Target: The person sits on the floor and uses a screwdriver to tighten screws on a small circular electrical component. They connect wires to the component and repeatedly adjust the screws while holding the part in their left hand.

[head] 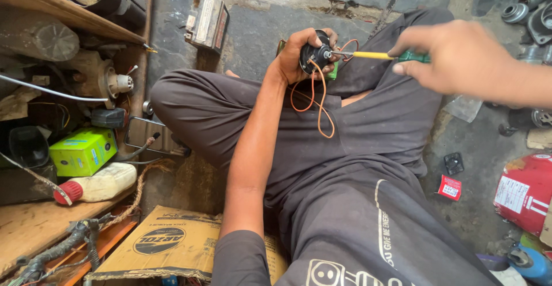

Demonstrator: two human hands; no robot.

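**Slip risk at the screwdriver tip**

Here, upper centre of the frame, the left hand wraps the small black motor. The right hand grips the screwdriver; its tip, seemingly on the hub, could skid into fingers or orange wires.

Support surface: cracked grey stone floor. On it at 12 o'clock, a boxy black battery with a pale label. At 7 o'clock, a flattened brown cardboard box. At 4 o'clock, a small red packet beside a small black square part. At 3 to 4 o'clock, a red container with a white label. At 2 o'clock, grey metal parts.
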